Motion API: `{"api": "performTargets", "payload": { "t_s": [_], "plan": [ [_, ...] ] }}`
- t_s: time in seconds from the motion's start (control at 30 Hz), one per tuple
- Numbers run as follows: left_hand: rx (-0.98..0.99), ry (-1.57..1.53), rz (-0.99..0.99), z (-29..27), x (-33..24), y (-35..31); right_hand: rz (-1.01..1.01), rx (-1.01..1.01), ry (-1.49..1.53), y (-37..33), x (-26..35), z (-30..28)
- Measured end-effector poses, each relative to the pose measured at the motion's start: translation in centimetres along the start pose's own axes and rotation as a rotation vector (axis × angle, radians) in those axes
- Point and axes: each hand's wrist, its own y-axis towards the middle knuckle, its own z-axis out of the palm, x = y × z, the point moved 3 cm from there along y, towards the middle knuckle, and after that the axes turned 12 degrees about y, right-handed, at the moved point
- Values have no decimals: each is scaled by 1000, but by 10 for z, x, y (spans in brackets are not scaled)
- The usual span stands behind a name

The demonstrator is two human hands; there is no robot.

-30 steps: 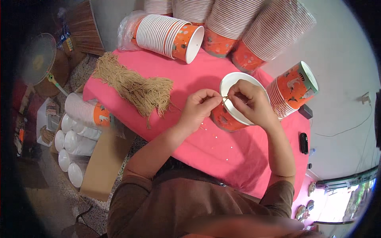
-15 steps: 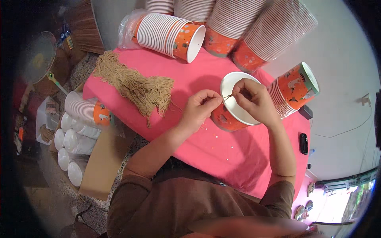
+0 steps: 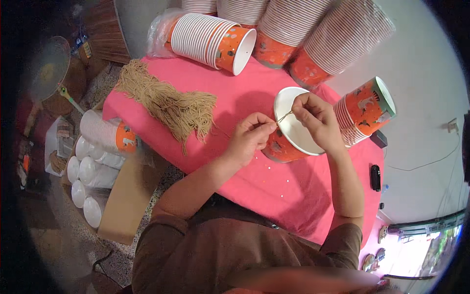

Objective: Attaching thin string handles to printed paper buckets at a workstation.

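Note:
A short piece of tan string (image 3: 285, 116) runs between my hands, over the left rim of an orange paper bucket (image 3: 286, 148) with a white inside. My left hand (image 3: 250, 137) pinches one end beside the bucket. Above the bucket's mouth, my right hand (image 3: 316, 117) pinches the other end between thumb and fingers. The string looks doubled near my right fingers. Left of my hands lies a bundle of loose tan strings (image 3: 169, 105) on the pink cloth (image 3: 240, 186), with a thin strand trailing toward my left hand.
Wrapped stacks of orange paper buckets (image 3: 293, 24) stand along the back, and one stack (image 3: 205, 41) lies sideways. Another short stack (image 3: 364, 108) leans at the right near a black object (image 3: 375, 177). On the floor at left, a cardboard box (image 3: 122, 201) holds more wrapped stacks.
My hands have drawn slightly apart, the right one moving up and right. More of the string now shows between them.

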Motion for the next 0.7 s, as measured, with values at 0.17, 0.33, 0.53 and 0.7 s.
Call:
{"api": "performTargets", "payload": {
  "t_s": [0.17, 0.33, 0.53, 0.7],
  "plan": [
    [36, -111, -44, -7, 14, 1, 79, -17, 149, -1, -11, 2],
    [-92, 205, 137, -16, -11, 7, 38, 43, -25, 2, -2, 6],
    [-100, 757, 551, 9, -46, 10, 36, 96, 7, 5, 0, 11],
    [-48, 557, 374, 1, -36, 10, -14, 82, -1, 5, 4, 12]
  ]
}}
